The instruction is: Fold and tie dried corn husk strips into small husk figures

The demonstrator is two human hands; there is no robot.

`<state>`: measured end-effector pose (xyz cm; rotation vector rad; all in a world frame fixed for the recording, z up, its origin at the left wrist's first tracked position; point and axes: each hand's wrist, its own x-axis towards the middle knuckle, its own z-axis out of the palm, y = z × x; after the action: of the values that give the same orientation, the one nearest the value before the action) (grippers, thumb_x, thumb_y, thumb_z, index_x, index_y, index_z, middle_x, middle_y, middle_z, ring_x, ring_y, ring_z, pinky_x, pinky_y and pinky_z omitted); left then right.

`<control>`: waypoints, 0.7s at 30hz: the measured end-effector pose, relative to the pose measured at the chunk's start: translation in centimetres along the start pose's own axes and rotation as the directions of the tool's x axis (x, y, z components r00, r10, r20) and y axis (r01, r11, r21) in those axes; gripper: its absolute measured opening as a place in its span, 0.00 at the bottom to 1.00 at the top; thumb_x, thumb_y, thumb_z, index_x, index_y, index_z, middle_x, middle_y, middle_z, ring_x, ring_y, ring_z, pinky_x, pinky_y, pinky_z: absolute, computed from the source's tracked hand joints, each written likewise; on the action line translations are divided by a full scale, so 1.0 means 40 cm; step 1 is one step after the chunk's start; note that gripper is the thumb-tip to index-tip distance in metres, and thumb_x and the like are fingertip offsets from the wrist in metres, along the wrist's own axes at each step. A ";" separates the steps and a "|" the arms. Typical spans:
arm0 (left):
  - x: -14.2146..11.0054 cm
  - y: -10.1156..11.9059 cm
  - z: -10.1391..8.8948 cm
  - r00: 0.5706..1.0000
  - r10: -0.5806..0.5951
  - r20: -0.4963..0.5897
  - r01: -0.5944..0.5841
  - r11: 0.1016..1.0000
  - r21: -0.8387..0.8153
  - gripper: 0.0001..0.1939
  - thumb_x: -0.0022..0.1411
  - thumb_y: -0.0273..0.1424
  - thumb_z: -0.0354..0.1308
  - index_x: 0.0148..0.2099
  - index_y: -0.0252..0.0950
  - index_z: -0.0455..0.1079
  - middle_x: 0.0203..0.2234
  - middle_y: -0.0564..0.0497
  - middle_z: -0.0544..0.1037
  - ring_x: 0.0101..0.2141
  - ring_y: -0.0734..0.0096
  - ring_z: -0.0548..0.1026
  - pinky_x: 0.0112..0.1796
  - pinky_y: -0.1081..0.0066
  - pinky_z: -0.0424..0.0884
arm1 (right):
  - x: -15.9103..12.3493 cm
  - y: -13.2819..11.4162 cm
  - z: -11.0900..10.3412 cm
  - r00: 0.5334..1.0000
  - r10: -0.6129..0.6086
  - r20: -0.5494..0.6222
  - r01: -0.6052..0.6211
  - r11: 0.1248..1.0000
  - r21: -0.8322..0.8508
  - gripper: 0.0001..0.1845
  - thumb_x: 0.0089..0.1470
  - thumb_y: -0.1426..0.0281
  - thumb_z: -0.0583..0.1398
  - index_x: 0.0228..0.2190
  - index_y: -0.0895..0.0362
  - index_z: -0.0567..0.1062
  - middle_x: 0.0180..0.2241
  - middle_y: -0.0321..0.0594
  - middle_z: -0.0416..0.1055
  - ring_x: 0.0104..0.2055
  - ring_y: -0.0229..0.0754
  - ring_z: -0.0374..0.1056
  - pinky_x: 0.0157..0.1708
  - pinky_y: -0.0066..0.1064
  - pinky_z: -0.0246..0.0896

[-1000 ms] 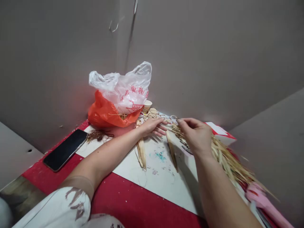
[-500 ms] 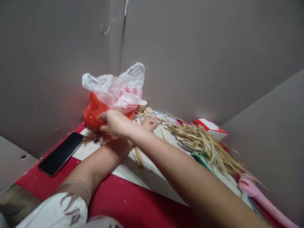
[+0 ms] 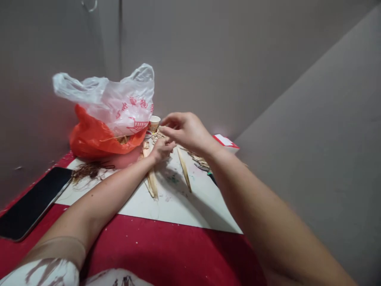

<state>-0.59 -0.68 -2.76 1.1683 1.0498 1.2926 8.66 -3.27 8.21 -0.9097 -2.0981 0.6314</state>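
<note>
My left hand (image 3: pixel 162 149) is low over the white board (image 3: pixel 175 212), its fingers closed in a pinch; what they hold is too small to make out. Above and to its right, my right hand (image 3: pixel 189 130) is raised, its fingers curled with thumb and fingertips close together; anything between them cannot be made out. Pale dried leaf strips (image 3: pixel 151 184) lie beneath my left hand and wrist. A single dried strip (image 3: pixel 184 170) rests on the board to the right. Thin beige cord (image 3: pixel 157 136) lies piled behind my left hand.
A white plastic bag (image 3: pixel 127 103) stands in an orange bag (image 3: pixel 92 137) at the back left, beside a paper cup (image 3: pixel 154 123). Brown fibres (image 3: pixel 91 170) and a phone (image 3: pixel 35 202) lie left. A red and white box (image 3: pixel 226 142) and green-handled tool (image 3: pixel 212 178) are right.
My right hand has moved from in front of the orange bag, across my left arm, to the right of my left hand. The view has shifted right, and the dried bundle is now mostly hidden.
</note>
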 end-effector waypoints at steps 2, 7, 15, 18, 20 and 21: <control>0.003 -0.009 0.001 0.993 0.119 -0.024 -0.117 0.991 0.065 0.16 0.59 0.35 0.55 0.21 0.34 0.62 0.13 0.58 0.62 0.16 0.82 0.57 0.20 0.77 0.53 | -0.029 0.081 -0.067 0.987 0.160 -0.016 -0.160 0.969 -0.189 0.09 0.45 0.66 0.64 0.20 0.58 0.75 0.16 0.33 0.67 0.19 0.33 0.61 0.23 0.26 0.55; 0.004 -0.026 -0.002 0.976 0.218 -0.025 -0.209 0.958 0.198 0.22 0.63 0.39 0.47 0.19 0.35 0.60 0.12 0.56 0.62 0.14 0.81 0.59 0.19 0.77 0.54 | -0.105 0.224 -0.065 0.837 0.543 0.069 -0.395 0.687 -0.610 0.17 0.47 0.64 0.64 0.13 0.58 0.71 0.11 0.38 0.63 0.18 0.36 0.59 0.23 0.30 0.53; 0.003 -0.021 0.003 0.996 0.053 -0.066 -0.047 0.994 0.094 0.07 0.52 0.28 0.59 0.32 0.36 0.62 0.18 0.58 0.70 0.13 0.79 0.65 0.18 0.78 0.59 | -0.116 0.244 0.037 0.848 0.527 -0.052 -0.450 0.664 -0.598 0.05 0.47 0.70 0.58 0.27 0.58 0.73 0.28 0.42 0.72 0.30 0.40 0.65 0.27 0.29 0.50; 0.002 -0.024 0.005 0.999 0.027 -0.029 -0.024 0.995 0.092 0.13 0.52 0.34 0.62 0.27 0.36 0.60 0.16 0.58 0.68 0.15 0.78 0.67 0.18 0.78 0.59 | -0.132 0.236 0.063 0.891 0.418 -0.179 -0.452 0.770 -0.451 0.05 0.48 0.68 0.57 0.25 0.56 0.69 0.24 0.37 0.69 0.26 0.37 0.61 0.26 0.28 0.47; 0.002 -0.024 0.003 0.999 0.036 -0.025 -0.033 0.993 0.112 0.15 0.50 0.35 0.64 0.25 0.35 0.60 0.14 0.58 0.66 0.15 0.80 0.64 0.18 0.79 0.57 | -0.148 0.237 0.090 0.905 0.374 -0.204 -0.422 0.854 -0.305 0.06 0.47 0.68 0.58 0.23 0.55 0.66 0.22 0.34 0.66 0.24 0.36 0.58 0.26 0.27 0.48; 0.003 -0.023 0.001 0.999 0.033 -0.025 -0.030 0.993 0.117 0.16 0.48 0.35 0.65 0.24 0.35 0.60 0.13 0.59 0.65 0.15 0.81 0.63 0.18 0.79 0.56 | -0.155 0.240 0.103 0.903 0.377 -0.203 -0.414 0.892 -0.183 0.07 0.46 0.67 0.59 0.23 0.55 0.65 0.21 0.33 0.65 0.23 0.35 0.58 0.25 0.26 0.48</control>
<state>-0.40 -0.50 -3.66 1.2630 1.1427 1.2888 12.12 -2.59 -3.43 -1.4932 -1.8711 0.5081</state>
